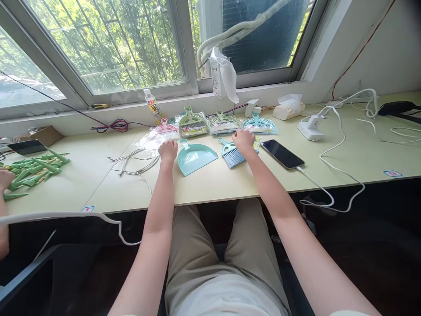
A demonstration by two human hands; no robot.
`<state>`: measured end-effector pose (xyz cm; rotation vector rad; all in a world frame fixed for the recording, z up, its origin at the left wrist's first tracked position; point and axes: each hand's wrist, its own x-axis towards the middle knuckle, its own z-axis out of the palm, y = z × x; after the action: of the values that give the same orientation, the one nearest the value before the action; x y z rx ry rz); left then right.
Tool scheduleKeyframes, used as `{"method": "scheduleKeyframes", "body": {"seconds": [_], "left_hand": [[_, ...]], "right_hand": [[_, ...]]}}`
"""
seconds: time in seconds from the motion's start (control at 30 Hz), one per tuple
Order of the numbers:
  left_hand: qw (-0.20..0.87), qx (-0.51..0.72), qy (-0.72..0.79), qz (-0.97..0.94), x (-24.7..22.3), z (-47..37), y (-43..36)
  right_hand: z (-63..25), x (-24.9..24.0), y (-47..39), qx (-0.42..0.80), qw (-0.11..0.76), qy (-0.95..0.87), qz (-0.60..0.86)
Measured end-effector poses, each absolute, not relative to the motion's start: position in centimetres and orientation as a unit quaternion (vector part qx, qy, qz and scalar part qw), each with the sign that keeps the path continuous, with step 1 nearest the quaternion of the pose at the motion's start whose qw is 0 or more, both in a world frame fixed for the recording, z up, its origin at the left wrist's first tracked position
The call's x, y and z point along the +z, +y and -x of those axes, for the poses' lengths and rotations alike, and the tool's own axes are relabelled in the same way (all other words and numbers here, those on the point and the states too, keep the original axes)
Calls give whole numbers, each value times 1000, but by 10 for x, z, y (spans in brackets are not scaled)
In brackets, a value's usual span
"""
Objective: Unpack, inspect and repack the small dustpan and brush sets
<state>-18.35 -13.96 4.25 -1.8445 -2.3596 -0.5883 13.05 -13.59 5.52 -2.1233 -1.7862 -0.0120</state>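
Observation:
A light teal dustpan (197, 158) lies on the pale table, its handle toward the window. Just left of it my left hand (168, 151) rests as a closed fist, with nothing visible in it. My right hand (244, 141) is also closed, at the upper right side of a small teal brush (231, 153) with blue bristles; whether it touches the brush or holds anything is hidden. Behind stand wrapped dustpan-and-brush sets: a pink one (166, 128), a green one (192, 124), another green one (224, 123) and a teal one (259, 124).
A phone (283, 154) with a white cable lies right of my right hand, near a white power adapter (311, 128). Grey cables (124, 163) are coiled at left. Farther left are green pieces (33, 170) and another person's hand. Tissues (288, 108) stand at the back.

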Motion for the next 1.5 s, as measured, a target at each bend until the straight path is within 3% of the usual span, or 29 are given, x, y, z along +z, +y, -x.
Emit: {"method": "scheduleKeyframes", "body": {"seconds": [0.3, 0.43, 0.63, 0.8, 1.03, 1.17, 1.27, 1.5], "left_hand": [[-37, -133, -715, 686, 40, 182, -143], [-49, -121, -699, 703, 38, 172, -144], [-51, -125, -638, 758, 35, 131, -151], [-69, -126, -569, 810, 29, 87, -165], [3, -130, -569, 812, 37, 94, -169], [110, -204, -515, 825, 35, 118, -158], [147, -191, -446, 862, 25, 120, -148], [-25, -200, -413, 888, 16, 108, -144]], "right_hand": [[-123, 48, -133, 58, 63, -692, 717], [-135, 50, -128, 52, 92, -696, 710], [-156, 68, -131, 54, 249, -737, 626], [-125, 66, -146, 52, 180, -808, 559], [-112, 53, -146, 24, 90, -821, 564], [-114, 49, -143, 39, 84, -826, 556], [-108, 47, -145, 49, 99, -832, 543], [-98, 43, -147, 68, 127, -825, 546]]}}
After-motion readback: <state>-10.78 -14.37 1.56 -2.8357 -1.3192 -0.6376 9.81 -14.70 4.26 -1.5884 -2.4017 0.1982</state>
